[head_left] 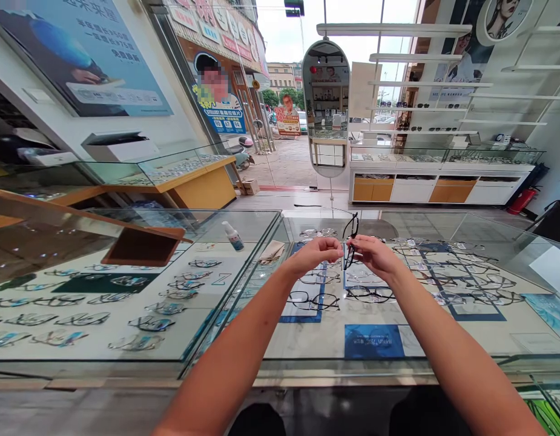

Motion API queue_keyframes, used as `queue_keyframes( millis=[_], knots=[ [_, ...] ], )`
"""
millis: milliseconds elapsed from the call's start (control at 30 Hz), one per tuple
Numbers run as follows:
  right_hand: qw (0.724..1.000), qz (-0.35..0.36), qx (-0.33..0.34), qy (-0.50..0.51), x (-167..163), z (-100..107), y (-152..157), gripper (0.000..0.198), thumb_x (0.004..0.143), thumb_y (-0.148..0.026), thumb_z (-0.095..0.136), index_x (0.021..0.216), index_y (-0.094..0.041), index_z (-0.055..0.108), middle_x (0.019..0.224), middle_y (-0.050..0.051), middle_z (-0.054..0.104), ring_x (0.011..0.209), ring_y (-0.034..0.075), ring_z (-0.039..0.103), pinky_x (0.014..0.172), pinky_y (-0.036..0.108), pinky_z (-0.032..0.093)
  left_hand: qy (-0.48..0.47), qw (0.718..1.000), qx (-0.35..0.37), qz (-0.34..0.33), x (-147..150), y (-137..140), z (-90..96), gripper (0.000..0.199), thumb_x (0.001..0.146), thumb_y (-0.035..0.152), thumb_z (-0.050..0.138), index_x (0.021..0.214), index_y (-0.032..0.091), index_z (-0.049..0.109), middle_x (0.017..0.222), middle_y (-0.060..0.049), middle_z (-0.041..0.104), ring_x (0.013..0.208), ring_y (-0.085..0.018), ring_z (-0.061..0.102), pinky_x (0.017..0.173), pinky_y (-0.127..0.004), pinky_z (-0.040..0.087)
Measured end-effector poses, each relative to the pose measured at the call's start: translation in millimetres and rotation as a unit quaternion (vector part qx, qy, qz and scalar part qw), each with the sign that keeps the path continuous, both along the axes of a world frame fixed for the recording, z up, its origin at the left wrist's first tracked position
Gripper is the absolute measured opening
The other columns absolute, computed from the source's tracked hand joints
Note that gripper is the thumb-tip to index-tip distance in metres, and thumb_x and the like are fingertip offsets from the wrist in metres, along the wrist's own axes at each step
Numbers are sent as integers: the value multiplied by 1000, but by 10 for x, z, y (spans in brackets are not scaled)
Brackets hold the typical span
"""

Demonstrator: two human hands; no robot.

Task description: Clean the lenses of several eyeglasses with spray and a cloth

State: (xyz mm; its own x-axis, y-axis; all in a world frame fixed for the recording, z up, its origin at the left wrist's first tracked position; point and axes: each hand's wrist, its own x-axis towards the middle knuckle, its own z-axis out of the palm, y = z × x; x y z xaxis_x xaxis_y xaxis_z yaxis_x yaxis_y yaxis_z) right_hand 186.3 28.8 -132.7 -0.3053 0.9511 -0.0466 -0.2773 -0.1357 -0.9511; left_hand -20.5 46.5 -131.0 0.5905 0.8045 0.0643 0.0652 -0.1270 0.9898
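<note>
A pair of dark-rimmed eyeglasses (353, 223) is held on edge above the glass display counter. My right hand (375, 253) pinches its rim between thumb and fingers. Just to the left, my left hand (319, 253) is closed with curled fingers, its fingertips close to the lower part of the frame. What the left fingers grip, if anything, is hidden. One thin temple with a dark tip seems to stretch left from the top of the frame. Beneath both hands, several rows of eyeglasses (370, 294) lie inside the counter.
A spray bottle (233, 236) and a folded beige cloth (271, 252) are on the left. A brown-framed mirror (143, 245) leans in from the left. Blue cards (374, 341) lie inside the case. Beyond stand an oval mirror (326, 109) and a long display cabinet (413, 188).
</note>
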Motion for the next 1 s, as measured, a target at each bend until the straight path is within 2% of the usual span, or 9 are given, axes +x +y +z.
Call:
queue_keyframes(
  millis=[233, 433, 600, 700, 800, 1000],
  knots=[
    [1000, -21, -3, 4, -13, -4, 7, 32, 56, -43, 95, 74, -24, 77, 75, 0, 67, 79, 17, 55, 73, 31, 39, -5, 999, 16, 36, -5, 5, 14, 37, 72, 49, 82, 73, 19, 60, 63, 3, 50, 63, -12, 45, 64, -29, 35],
    [999, -42, -5, 9, -7, -15, 15, 32, 57, -43, 95, 72, -24, 73, 80, 1, 70, 81, 17, 57, 72, 31, 40, -23, 998, 13, 55, -8, 11, 30, 37, 72, 49, 81, 73, 19, 58, 65, 4, 47, 64, -12, 42, 66, -29, 35],
    [997, -71, -10, 29, 9, -28, 33, 34, 58, -44, 96, 76, -25, 74, 78, 0, 68, 81, 16, 59, 71, 31, 40, -53, 993, -3, 105, 0, 22, 22, 38, 70, 47, 81, 72, 20, 55, 64, 6, 44, 63, -11, 39, 65, -28, 34],
    [994, -88, -25, 55, 17, -34, 51, 40, 52, -46, 99, 77, -25, 76, 79, 0, 69, 83, 17, 61, 74, 30, 43, -70, 988, 0, 137, -4, 35, 13, 39, 69, 47, 82, 71, 19, 54, 65, 5, 46, 64, -10, 40, 65, -27, 34],
    [993, -95, -32, 68, 27, -38, 70, 41, 51, -47, 100, 78, -25, 78, 80, 1, 70, 86, 18, 63, 77, 31, 47, -89, 982, 3, 167, -11, 57, -4, 38, 67, 45, 82, 70, 19, 54, 65, 5, 47, 63, -10, 42, 64, -26, 35],
    [986, -122, -45, 101, 30, -64, 98, 45, 50, -45, 104, 83, -28, 78, 82, 0, 73, 89, 18, 68, 79, 31, 52, -137, 960, -9, 246, -1, 117, -37, 36, 63, 41, 84, 70, 19, 57, 60, 6, 47, 59, -8, 40, 59, -23, 33]
  ],
)
